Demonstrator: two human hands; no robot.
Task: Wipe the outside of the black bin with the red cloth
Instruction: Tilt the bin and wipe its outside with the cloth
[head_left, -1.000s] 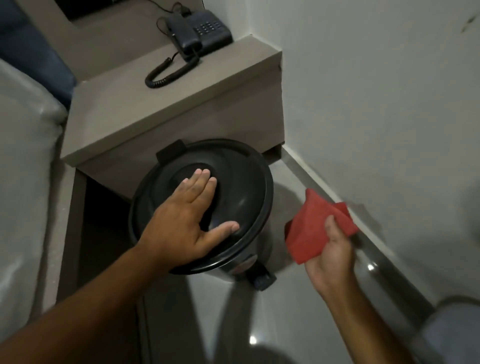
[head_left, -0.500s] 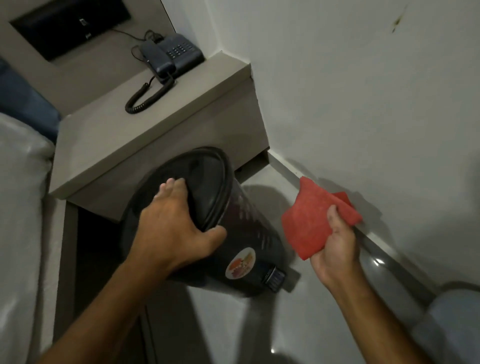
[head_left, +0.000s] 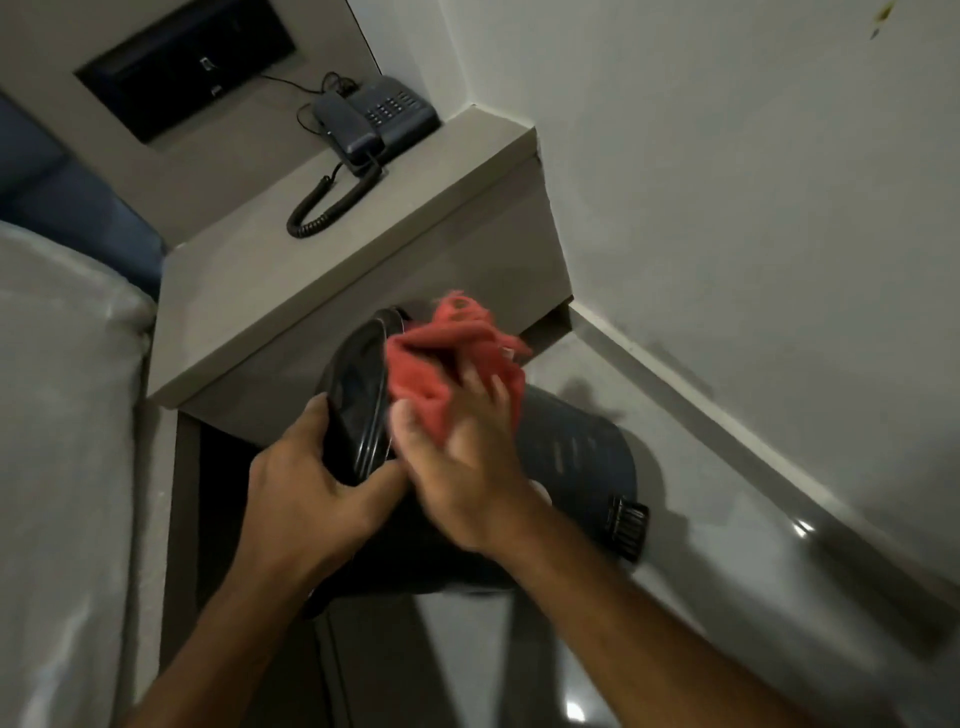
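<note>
The black bin (head_left: 571, 457) is tipped over towards the left, its lid (head_left: 358, 384) facing the bedside unit and its foot pedal (head_left: 626, 522) pointing right. My left hand (head_left: 311, 483) grips the lid's rim from below. My right hand (head_left: 462, 467) presses the crumpled red cloth (head_left: 447, 358) against the bin's upper side, just right of the lid. The hand and cloth are blurred by motion. Both arms hide much of the bin's near side.
A grey bedside shelf (head_left: 332, 270) with a dark telephone (head_left: 374, 119) and its coiled cord overhangs the bin. A white wall (head_left: 727, 182) and skirting run along the right. A bed's white edge (head_left: 57, 415) fills the left. Glossy floor (head_left: 701, 597) lies below.
The bin has tipped further over to the left in my left hand. My right hand has moved left from beside the wall and brought the red cloth onto the bin's side.
</note>
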